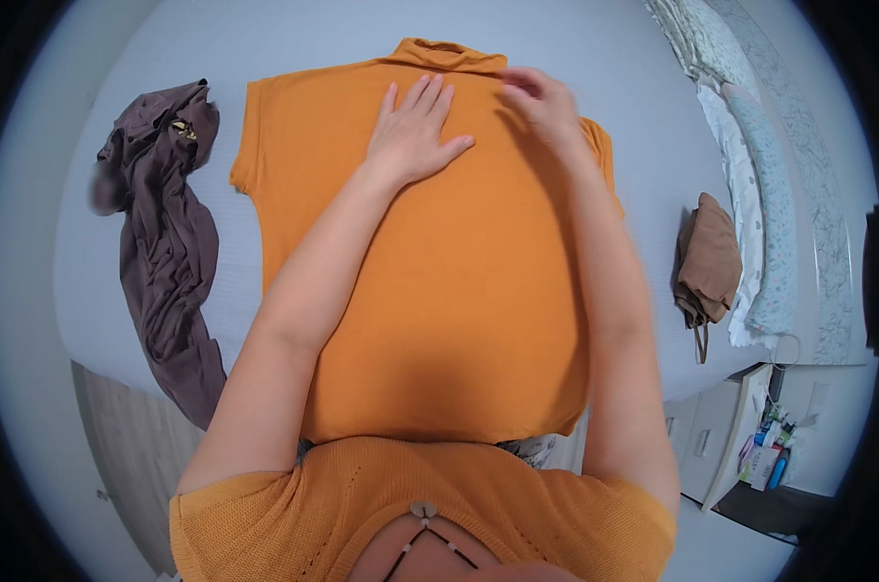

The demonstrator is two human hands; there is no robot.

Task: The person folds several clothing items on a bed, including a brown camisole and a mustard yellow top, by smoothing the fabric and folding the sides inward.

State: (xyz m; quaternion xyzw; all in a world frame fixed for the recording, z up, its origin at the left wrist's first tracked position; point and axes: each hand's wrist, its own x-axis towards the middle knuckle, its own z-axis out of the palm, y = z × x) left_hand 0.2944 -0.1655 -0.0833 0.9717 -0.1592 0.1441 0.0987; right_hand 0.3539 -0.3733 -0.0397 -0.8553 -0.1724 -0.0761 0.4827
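Note:
An orange short-sleeved top (439,262) with a high folded collar (449,56) lies spread on a light bed, its collar at the far end and its hem near my body. My left hand (412,136) rests flat on the upper chest of the top, just below the collar, with fingers and thumb spread. Beside the collar's right end, my right hand (544,105) is bent, its thumb a little apart from the curled fingers. I see no fabric between them. A shadow falls on the cloth below it, and my right forearm partly covers the right sleeve.
On the left of the pale bed sheet (313,34) lies a long, crumpled dark purple garment (168,233). A folded brown garment (709,257) with thin straps sits at the right, beside patterned bedding (771,213). An open drawer (740,436) and small items stand at the lower right.

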